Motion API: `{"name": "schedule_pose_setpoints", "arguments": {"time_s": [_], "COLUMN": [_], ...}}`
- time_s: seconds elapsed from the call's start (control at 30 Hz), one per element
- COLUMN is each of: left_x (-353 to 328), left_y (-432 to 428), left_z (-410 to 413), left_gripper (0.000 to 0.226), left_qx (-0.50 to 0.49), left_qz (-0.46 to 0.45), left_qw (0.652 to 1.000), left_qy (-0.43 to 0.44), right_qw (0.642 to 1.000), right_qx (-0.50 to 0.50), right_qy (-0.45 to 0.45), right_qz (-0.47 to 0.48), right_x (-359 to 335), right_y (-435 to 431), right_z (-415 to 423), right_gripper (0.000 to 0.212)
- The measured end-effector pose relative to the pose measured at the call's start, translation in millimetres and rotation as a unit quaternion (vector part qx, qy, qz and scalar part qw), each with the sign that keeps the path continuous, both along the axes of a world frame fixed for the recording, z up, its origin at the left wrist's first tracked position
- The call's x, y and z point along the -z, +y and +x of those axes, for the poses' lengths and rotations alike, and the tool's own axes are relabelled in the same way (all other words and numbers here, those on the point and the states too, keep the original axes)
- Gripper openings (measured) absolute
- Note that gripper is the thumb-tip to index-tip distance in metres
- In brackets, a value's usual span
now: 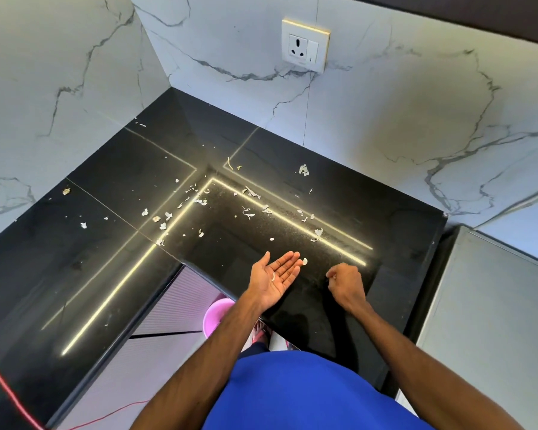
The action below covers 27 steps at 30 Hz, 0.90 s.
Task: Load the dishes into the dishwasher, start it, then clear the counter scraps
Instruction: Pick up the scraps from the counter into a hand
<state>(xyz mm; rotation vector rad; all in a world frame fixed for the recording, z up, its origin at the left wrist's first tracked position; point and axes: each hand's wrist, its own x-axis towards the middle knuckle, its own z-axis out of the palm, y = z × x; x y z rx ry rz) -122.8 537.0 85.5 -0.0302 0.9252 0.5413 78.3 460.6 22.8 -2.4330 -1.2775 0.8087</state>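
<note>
Left hand (275,274) flat, fingers wide, one scrap (273,276) on its palm, right hand (345,282) fingers curled shut, more scraps (199,201) on black surface (106,274)

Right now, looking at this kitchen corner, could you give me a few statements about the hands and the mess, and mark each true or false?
1. The left hand is held palm up with a pale scrap lying in it. True.
2. The right hand is spread flat on the counter. False: its fingers are curled in, pinched together.
3. The black counter has been wiped clean. False: pale peel scraps lie scattered across it.
4. A wall socket sits on the marble wall above the corner. True.
5. A pink bucket shows below the counter edge. True.
</note>
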Motion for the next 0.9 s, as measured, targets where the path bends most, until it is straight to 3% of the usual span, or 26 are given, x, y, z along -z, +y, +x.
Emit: {"name": "schedule_pose_setpoints", "arguments": {"time_s": [0.13, 0.23, 0.4, 0.53, 0.77, 0.9], "left_x": [6.5, 8.5, 3.1, 2.0, 1.1, 7.1], "left_y": [3.1, 5.1, 12.4, 23.4, 34.1, 38.6], "left_z": [-5.5, -6.4, -1.0, 2.2, -3.4, -13.9], "left_gripper": [0.06, 0.061, 0.06, 0.057, 0.052, 0.052], "left_qx": [-0.011, -0.01, 0.008, -0.001, -0.049, -0.06], "left_qz": [0.001, -0.003, 0.023, 0.046, 0.022, 0.021], "left_qw": [1.0, 0.999, 1.0, 0.997, 0.993, 0.992], "left_qy": [0.028, 0.04, -0.018, -0.069, -0.108, -0.108], "right_qw": [0.965, 0.923, 0.959, 0.971, 0.95, 0.972], "right_qx": [0.119, 0.102, -0.034, -0.075, 0.068, 0.108], "right_qy": [0.224, 0.36, 0.25, 0.168, 0.165, 0.088], "right_qz": [0.061, 0.092, 0.133, 0.154, 0.255, 0.19], "right_x": [-46.7, -89.3, -117.9, -118.9, -124.7, -82.3], "right_y": [16.4, 27.1, 41.0, 47.5, 45.1, 55.1], "right_z": [-20.0, -39.9, -72.5, -77.9, -56.6, -30.4], "right_gripper": [0.018, 0.017, 0.023, 0.032, 0.013, 0.014]}}
